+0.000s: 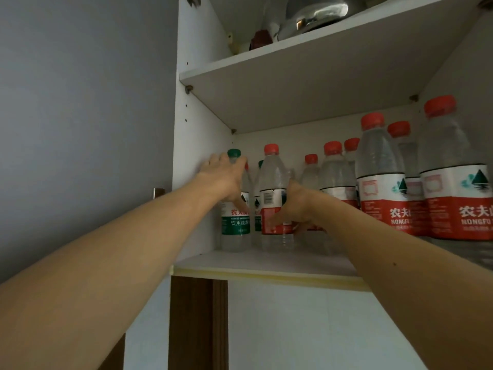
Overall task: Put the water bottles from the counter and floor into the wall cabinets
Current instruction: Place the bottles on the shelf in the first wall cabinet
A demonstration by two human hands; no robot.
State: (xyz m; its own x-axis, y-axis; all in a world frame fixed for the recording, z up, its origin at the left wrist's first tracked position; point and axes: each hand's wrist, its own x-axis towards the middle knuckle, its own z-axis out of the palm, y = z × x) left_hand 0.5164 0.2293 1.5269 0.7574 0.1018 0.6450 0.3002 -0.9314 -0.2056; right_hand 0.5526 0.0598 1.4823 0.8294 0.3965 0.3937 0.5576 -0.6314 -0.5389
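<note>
Both hands reach into wall cabinet point(202, 124), low shelf. Left hand point(222, 173) wraps neck of green-cap water bottle point(235, 220) by left wall. Right hand point(294, 206) grips red-label bottle point(274, 188); fingers hidden behind it. More red-cap bottles point(381, 182) at right, last one cut off. Top-shelf things dim, hard to name.

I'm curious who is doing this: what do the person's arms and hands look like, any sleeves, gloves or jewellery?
Both forearms are bare, with no sleeves in view. The left hand and right hand wear no gloves, and no watch or bracelet shows at either wrist. A small glint on a left finger may be a ring, too blurred to tell.
</note>
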